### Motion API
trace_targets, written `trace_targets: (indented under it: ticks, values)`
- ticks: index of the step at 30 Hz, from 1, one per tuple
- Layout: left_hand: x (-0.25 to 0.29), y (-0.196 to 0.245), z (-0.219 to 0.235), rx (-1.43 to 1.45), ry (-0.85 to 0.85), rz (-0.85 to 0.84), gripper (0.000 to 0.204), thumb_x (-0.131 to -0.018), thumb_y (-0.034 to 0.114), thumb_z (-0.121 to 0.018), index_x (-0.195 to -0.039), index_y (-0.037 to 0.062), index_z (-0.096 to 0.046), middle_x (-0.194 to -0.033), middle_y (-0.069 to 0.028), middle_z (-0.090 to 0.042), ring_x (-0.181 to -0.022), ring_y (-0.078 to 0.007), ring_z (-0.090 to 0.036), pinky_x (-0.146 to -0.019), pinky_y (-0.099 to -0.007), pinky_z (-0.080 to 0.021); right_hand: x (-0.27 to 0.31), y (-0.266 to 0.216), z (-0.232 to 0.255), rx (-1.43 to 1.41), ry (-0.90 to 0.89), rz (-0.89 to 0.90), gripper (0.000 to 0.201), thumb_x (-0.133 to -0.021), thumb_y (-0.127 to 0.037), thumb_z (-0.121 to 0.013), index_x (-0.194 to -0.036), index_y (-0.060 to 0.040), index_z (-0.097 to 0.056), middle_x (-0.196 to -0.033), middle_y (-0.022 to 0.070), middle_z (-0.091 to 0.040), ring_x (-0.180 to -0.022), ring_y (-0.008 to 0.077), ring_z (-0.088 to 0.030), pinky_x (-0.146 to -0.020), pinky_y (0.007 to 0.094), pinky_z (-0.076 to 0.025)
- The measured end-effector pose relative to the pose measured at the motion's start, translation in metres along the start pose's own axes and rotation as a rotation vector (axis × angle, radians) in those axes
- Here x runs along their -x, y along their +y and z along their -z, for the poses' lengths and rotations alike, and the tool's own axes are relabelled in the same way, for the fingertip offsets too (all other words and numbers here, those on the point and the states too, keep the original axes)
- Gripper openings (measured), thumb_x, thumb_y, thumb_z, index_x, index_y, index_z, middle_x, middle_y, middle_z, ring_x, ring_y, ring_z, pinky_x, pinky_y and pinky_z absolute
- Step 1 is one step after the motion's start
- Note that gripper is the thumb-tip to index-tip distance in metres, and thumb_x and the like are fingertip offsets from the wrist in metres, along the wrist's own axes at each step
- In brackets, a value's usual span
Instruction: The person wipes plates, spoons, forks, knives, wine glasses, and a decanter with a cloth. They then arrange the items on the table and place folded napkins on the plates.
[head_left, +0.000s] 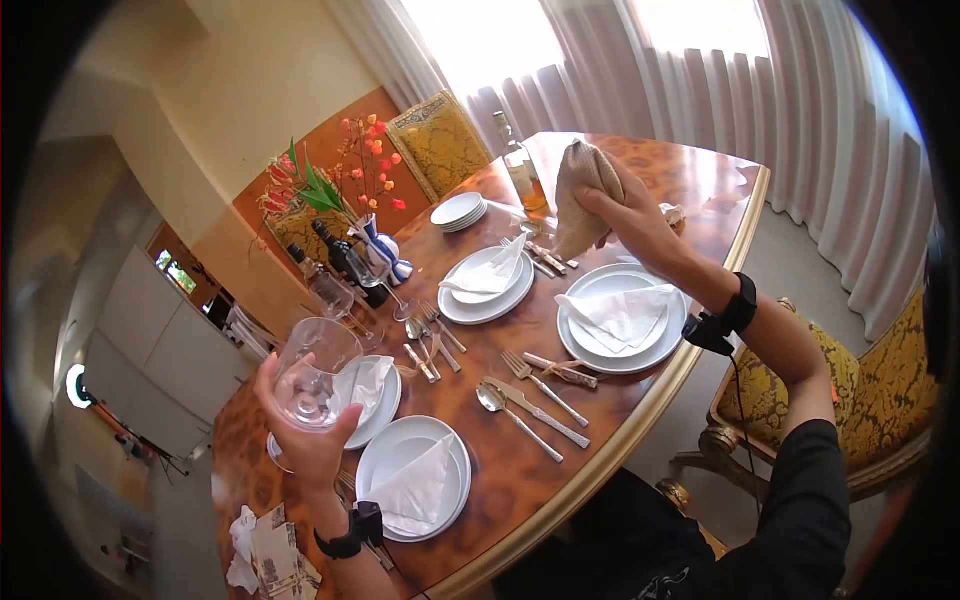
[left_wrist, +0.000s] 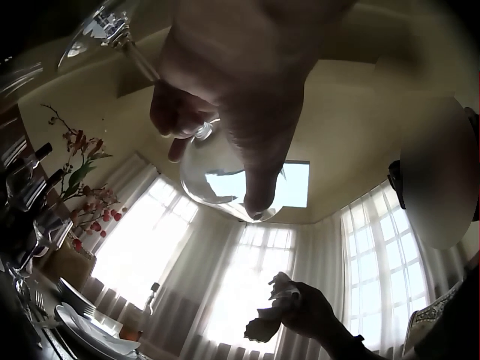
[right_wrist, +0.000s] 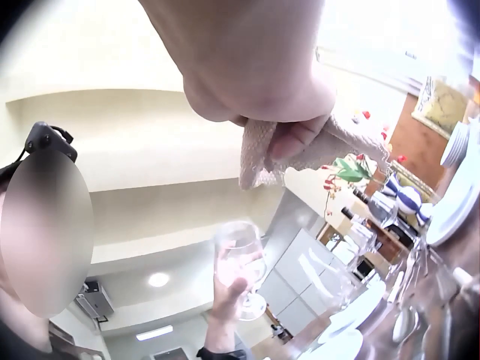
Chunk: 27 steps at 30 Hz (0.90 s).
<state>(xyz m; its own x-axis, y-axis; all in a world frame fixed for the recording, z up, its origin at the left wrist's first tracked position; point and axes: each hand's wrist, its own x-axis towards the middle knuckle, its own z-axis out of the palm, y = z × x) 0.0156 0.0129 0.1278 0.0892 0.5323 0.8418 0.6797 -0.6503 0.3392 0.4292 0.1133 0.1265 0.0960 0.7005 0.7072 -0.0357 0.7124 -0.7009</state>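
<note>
My left hand grips a clear stemmed wine glass around its bowl, raised over the near left end of the table. In the left wrist view the thumb lies along the bowl, and the stem runs off past the fingers. Up over the far right part of the table, my right hand holds a beige cloth, bunched with the thumb on top. The right wrist view shows folds of the cloth around the fingers. The two hands are well apart.
Place settings with white plates and folded napkins ring the glossy table, with cutlery between them. Behind stand more wine glasses, dark bottles, a striped flower vase, stacked small plates and an amber bottle.
</note>
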Motion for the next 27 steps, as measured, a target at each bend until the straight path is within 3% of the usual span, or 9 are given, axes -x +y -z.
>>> trace_targets:
  ticks: [3, 5, 8, 13, 18, 19, 22, 24, 27]
  values:
    - [0.001, 0.005, 0.005, 0.259, 0.061, 0.1, 0.108, -0.064, 0.036, -0.091, -0.145, 0.0055, -0.026, -0.12, -0.0201, -0.059, -0.079, -0.0113, -0.056, -0.075, -0.0218, -0.044, -0.041, 0.054, 0.055, 0.351, -0.093, 0.168, 0.025, -0.094, -0.022, -0.056, -0.106, -0.0008, -0.062, -0.081, 0.005, -0.062, -0.069, 0.0099, -0.056, -0.058, 0.0272, -0.046]
    - [0.003, 0.009, 0.002, 0.388, 0.088, 0.188, 0.106, -0.069, 0.046, -0.086, -0.145, 0.0041, -0.026, -0.117, -0.0207, -0.061, -0.061, -0.0006, -0.042, -0.061, -0.0128, -0.036, -0.048, 0.081, 0.073, 0.455, -0.1, 0.02, 0.02, -0.093, -0.02, -0.054, -0.1, -0.0037, -0.063, -0.081, 0.0045, -0.062, -0.068, 0.0116, -0.056, -0.059, 0.0278, -0.047]
    - [0.012, 0.007, 0.007, 0.513, 0.075, 0.318, 0.105, -0.07, 0.052, -0.083, -0.145, 0.004, -0.028, -0.113, -0.0206, -0.062, -0.059, -0.0012, -0.044, -0.055, -0.0136, -0.037, -0.05, 0.115, 0.093, 0.545, -0.137, -0.303, 0.018, -0.092, -0.017, -0.049, -0.098, -0.0047, -0.061, -0.08, 0.0045, -0.06, -0.068, 0.0128, -0.056, -0.059, 0.0265, -0.049]
    - [0.027, 0.009, 0.052, 0.449, 0.132, 0.393, 0.104, -0.071, 0.058, -0.079, -0.143, 0.0019, -0.029, -0.11, -0.0219, -0.064, -0.056, -0.0011, -0.047, -0.05, -0.0139, -0.038, -0.046, 0.131, 0.081, 0.087, -0.073, -0.503, 0.02, -0.092, -0.017, -0.044, -0.102, -0.0043, -0.056, -0.082, 0.0055, -0.057, -0.065, 0.0127, -0.059, -0.054, 0.029, -0.054]
    - [0.041, 0.031, 0.101, 0.457, 0.156, 0.475, 0.1, -0.074, 0.062, -0.074, -0.143, 0.0043, -0.03, -0.112, -0.0206, -0.066, -0.055, -0.0017, -0.047, -0.048, -0.0154, -0.036, -0.039, 0.067, -0.019, -0.081, -0.276, -0.503, 0.021, -0.091, -0.019, -0.047, -0.102, -0.003, -0.057, -0.084, 0.0065, -0.057, -0.066, 0.0137, -0.061, -0.051, 0.0278, -0.055]
    - [0.045, 0.034, 0.105, 0.36, 0.198, 0.471, 0.099, -0.077, 0.07, -0.064, -0.144, 0.0061, -0.029, -0.118, -0.0265, -0.062, -0.048, -0.0011, -0.032, -0.046, -0.0147, -0.033, -0.031, 0.043, -0.046, -0.081, -0.234, -0.527, 0.023, -0.092, -0.02, -0.048, -0.1, -0.0009, -0.058, -0.09, 0.0079, -0.058, -0.072, 0.014, -0.062, -0.057, 0.0266, -0.054]
    - [0.056, 0.053, 0.122, 0.38, 0.262, 0.446, 0.1, -0.077, 0.071, -0.062, -0.144, 0.005, -0.028, -0.119, -0.0275, -0.06, -0.047, -0.0019, -0.031, -0.046, -0.015, -0.033, -0.029, 0.013, -0.12, -0.105, -0.524, -0.369, 0.024, -0.093, -0.02, -0.05, -0.1, 0.0016, -0.059, -0.096, 0.0085, -0.06, -0.082, 0.0135, -0.061, -0.069, 0.0275, -0.052]
    - [0.066, 0.065, 0.134, 0.392, 0.243, 0.448, 0.102, -0.077, 0.073, -0.061, -0.145, 0.0041, -0.027, -0.12, -0.028, -0.06, -0.046, -0.0028, -0.031, -0.045, -0.0155, -0.032, -0.004, -0.033, -0.191, -0.424, -0.504, -0.516, 0.032, -0.09, -0.025, -0.056, -0.11, 0.0005, -0.057, -0.091, 0.0101, -0.062, -0.071, 0.0156, -0.065, -0.062, 0.0285, -0.055]
    - [0.08, 0.08, 0.154, 0.418, 0.308, 0.387, 0.102, -0.076, 0.071, -0.066, -0.145, 0.0055, -0.028, -0.118, -0.0297, -0.06, -0.046, -0.003, -0.036, -0.044, -0.0171, -0.037, 0.008, -0.022, -0.295, -0.656, -0.803, -0.449, 0.024, -0.093, -0.022, -0.051, -0.104, -0.0023, -0.057, -0.091, 0.0072, -0.063, -0.074, 0.015, -0.064, -0.065, 0.0274, -0.053]
